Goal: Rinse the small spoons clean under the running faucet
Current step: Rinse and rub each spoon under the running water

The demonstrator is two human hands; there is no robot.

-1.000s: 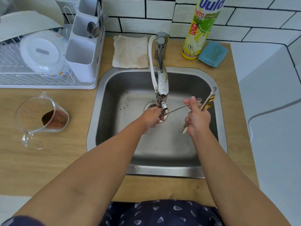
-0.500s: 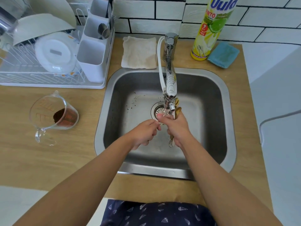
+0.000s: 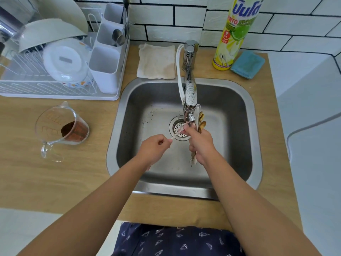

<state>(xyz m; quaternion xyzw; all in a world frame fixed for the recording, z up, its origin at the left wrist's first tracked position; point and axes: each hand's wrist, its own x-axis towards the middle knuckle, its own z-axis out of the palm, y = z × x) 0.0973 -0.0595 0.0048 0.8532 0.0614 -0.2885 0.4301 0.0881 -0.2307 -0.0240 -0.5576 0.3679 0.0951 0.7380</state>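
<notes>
Over the steel sink (image 3: 256,130), my right hand (image 3: 200,143) grips a bunch of small spoons (image 3: 201,120), their gold bowls sticking up beside the faucet spout (image 3: 190,100) and their handles poking out below my fist. My left hand (image 3: 154,147) pinches the handle end of one thin spoon (image 3: 177,133), whose bowl end lies under my right thumb, just under the faucet nozzle above the drain (image 3: 178,127). I cannot make out the water stream.
A dish rack (image 3: 55,89) with bowls and a white cutlery holder (image 3: 107,67) stands at the back left. A measuring cup with brown powder (image 3: 63,126) sits left of the sink. Behind the sink lie a beige cloth (image 3: 156,60), a dish soap bottle (image 3: 234,32) and a blue cloth (image 3: 248,64).
My right hand has carried the spoon bunch from the sink's right side to under the faucet. My left hand has slid back left along the single spoon's handle.
</notes>
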